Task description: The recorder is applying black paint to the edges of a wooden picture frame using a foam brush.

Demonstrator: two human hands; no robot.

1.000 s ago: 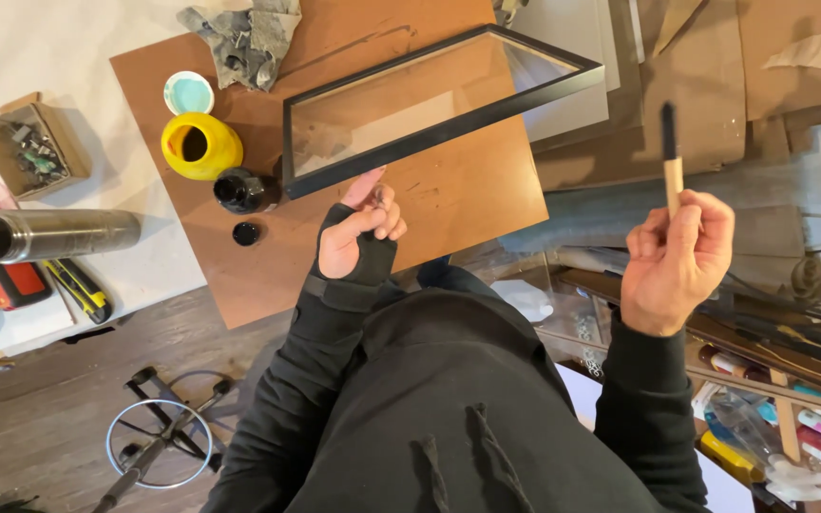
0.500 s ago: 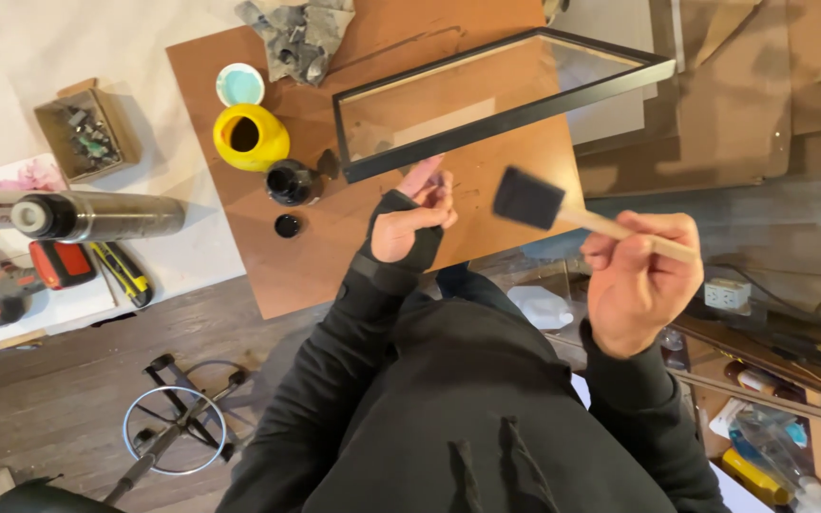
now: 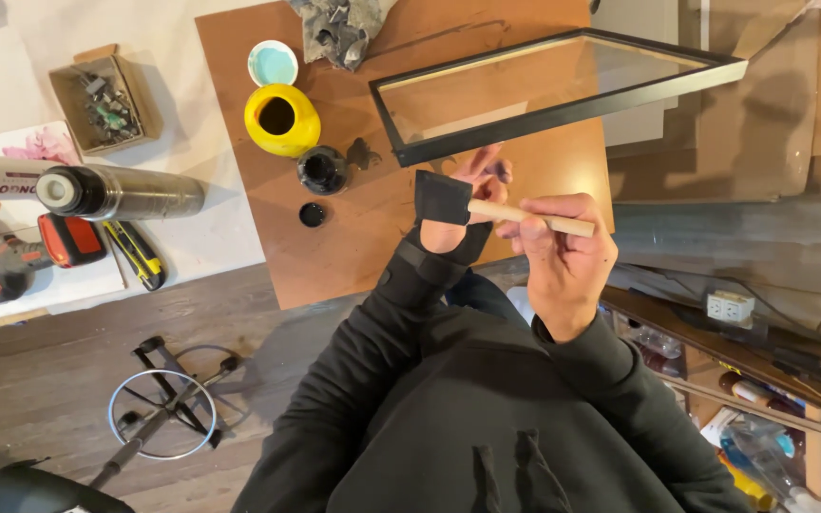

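I saw the right hand (image 3: 563, 261) pinching the foam brush (image 3: 486, 207) above the bench (image 3: 353, 247) — handle lying crosswise, black head pointing left, hiding much of the left hand (image 3: 472, 195), whose grip I couldn't tell.

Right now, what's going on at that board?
A person in a black hoodie stands over a brown board. The right hand grips the wooden handle of a black foam brush, its head over the left hand, which is raised beside the black picture frame lying on the board. An open small black jar, its lid and a yellow container sit to the left.
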